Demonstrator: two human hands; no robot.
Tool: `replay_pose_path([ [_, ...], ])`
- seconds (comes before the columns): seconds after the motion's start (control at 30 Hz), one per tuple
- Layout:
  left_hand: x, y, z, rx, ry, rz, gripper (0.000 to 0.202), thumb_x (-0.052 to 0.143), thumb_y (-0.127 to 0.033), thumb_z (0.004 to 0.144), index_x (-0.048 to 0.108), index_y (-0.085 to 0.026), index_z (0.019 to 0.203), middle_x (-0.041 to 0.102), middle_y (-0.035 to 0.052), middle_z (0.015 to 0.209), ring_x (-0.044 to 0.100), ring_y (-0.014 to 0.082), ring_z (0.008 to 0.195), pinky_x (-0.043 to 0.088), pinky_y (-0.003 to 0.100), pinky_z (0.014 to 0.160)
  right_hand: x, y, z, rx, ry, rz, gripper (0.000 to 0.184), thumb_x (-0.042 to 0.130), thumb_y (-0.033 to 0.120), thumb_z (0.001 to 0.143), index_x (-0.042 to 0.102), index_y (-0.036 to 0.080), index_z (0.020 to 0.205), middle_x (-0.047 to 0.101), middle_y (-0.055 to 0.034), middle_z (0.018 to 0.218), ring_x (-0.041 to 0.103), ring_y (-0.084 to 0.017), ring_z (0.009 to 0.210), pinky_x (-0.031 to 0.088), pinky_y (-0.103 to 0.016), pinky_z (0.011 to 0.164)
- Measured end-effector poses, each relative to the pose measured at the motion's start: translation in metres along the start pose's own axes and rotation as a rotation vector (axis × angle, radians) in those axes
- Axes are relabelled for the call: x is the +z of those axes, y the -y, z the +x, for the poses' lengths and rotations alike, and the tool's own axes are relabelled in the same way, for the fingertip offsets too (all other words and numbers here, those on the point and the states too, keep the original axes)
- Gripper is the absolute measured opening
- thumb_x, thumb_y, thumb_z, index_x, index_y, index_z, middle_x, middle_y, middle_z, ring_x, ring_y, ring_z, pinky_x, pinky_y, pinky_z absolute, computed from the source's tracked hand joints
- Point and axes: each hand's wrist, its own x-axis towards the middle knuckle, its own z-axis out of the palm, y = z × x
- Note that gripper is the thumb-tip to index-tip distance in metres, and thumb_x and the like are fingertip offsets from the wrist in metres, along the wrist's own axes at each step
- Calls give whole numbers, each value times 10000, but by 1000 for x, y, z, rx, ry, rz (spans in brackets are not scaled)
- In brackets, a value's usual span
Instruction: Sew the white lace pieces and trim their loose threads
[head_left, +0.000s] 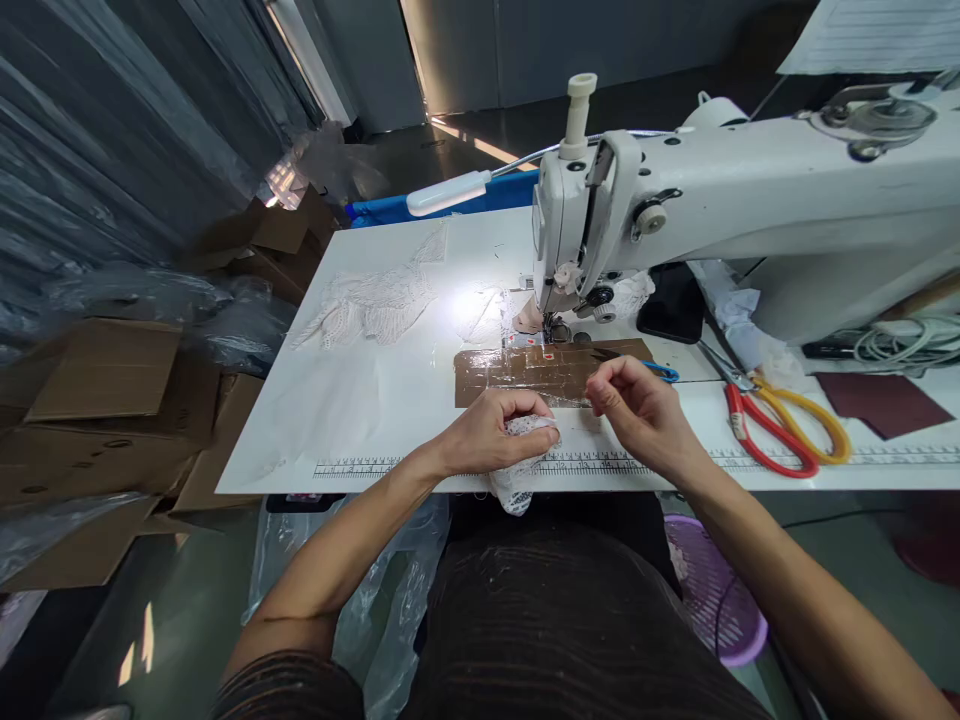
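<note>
My left hand is closed on a piece of white lace fabric, pinched between thumb and fingers. The fabric hangs over the table's front edge. My right hand is a little to the right, its thumb and fingertips pressed together; anything between them is too small to make out. Just behind it are small thread snips with a blue handle, partly hidden by the hand; I cannot tell whether it touches them. Ahead of both hands, the sewing machine stands over a brown taped plate.
More white lace lies on the left of the white table. Scissors with red and yellow handles, a black phone and a maroon piece are at right. Cardboard boxes stand left; a purple basket is below.
</note>
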Motion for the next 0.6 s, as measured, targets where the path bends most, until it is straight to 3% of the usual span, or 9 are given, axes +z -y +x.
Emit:
replay_pose_path([
  [0.13, -1, 2, 2, -32, 11, 84, 174, 646, -326, 817, 674, -156, 795, 630, -8, 740, 530, 103, 661, 417, 219, 615, 3, 15, -2, 213, 265, 161, 393, 639, 579, 849, 594, 192, 903, 524, 28, 687, 443, -113, 577, 357, -254, 525],
  [0.27, -1, 1, 4, -33, 13, 132, 176, 641, -326, 826, 694, -161, 797, 645, -11, 731, 544, 110, 667, 427, 221, 631, 5, 19, 1, 329, 358, 194, 464, 679, 629, 782, 587, 176, 753, 441, 55, 584, 343, -90, 524, 252, -237, 469],
  [0.43, -5, -4, 8, 2, -5, 84, 234, 670, -366, 817, 733, -189, 956, 729, 30, 924, 640, 166, 843, 489, 249, 753, 12, 17, 2, 286, 236, 255, 482, 681, 641, 764, 541, 183, 710, 424, 61, 578, 326, -84, 523, 246, -230, 476],
  [0.6, -19, -5, 12, -102, -112, 145, 324, 653, -509, 807, 721, -195, 761, 695, 21, 744, 606, 172, 680, 487, 243, 610, 18, 9, 9, 155, 37, 200, 446, 608, 628, 821, 507, 200, 746, 461, 52, 611, 404, -94, 533, 333, -227, 495],
])
